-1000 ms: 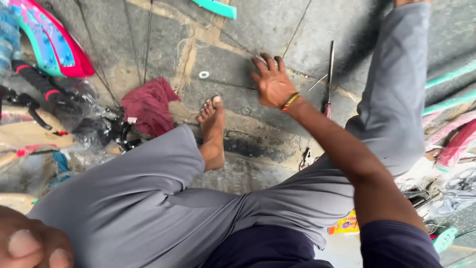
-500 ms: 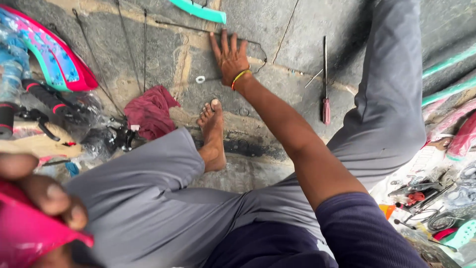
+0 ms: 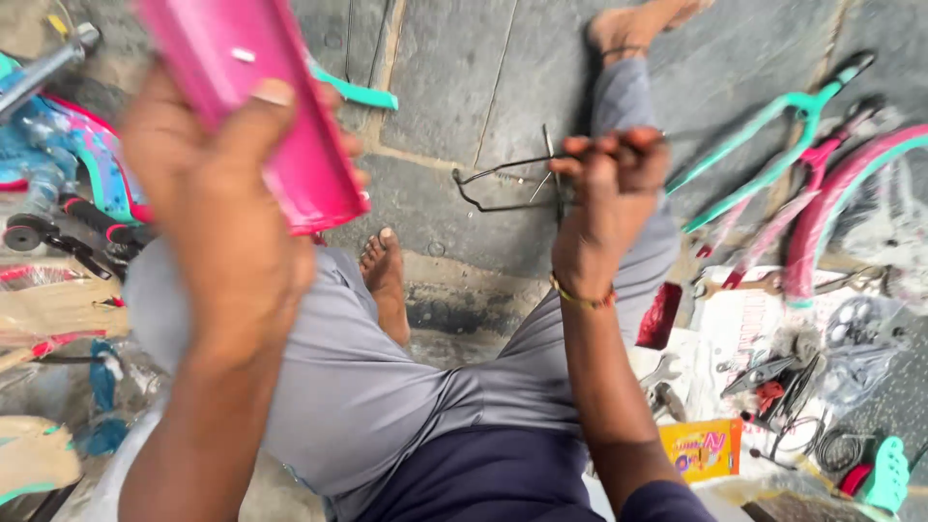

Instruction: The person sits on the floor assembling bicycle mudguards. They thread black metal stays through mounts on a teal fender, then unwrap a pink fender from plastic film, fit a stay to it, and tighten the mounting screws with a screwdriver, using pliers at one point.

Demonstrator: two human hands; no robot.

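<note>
My left hand (image 3: 217, 208) is raised close to the camera and grips a curved pink plastic mudguard (image 3: 261, 106), thumb on its inner face. My right hand (image 3: 609, 188) is closed around thin dark metal wire stays (image 3: 503, 184) that stick out to the left above my grey trouser leg (image 3: 387, 387). I sit on stone paving with my bare foot (image 3: 385, 280) tucked in between my knees. The image is blurred by motion.
A teal and pink small bicycle frame (image 3: 773, 135) lies at the right. Wrenches, small parts and a yellow packet (image 3: 706, 449) lie on paper at lower right. A teal mudguard (image 3: 358, 92) and black pedals (image 3: 58, 232) sit at the left.
My right hand left the paving and came up holding the wire stays. My left hand lifted the pink mudguard into full view. The camera swung right, showing the bicycle frame.
</note>
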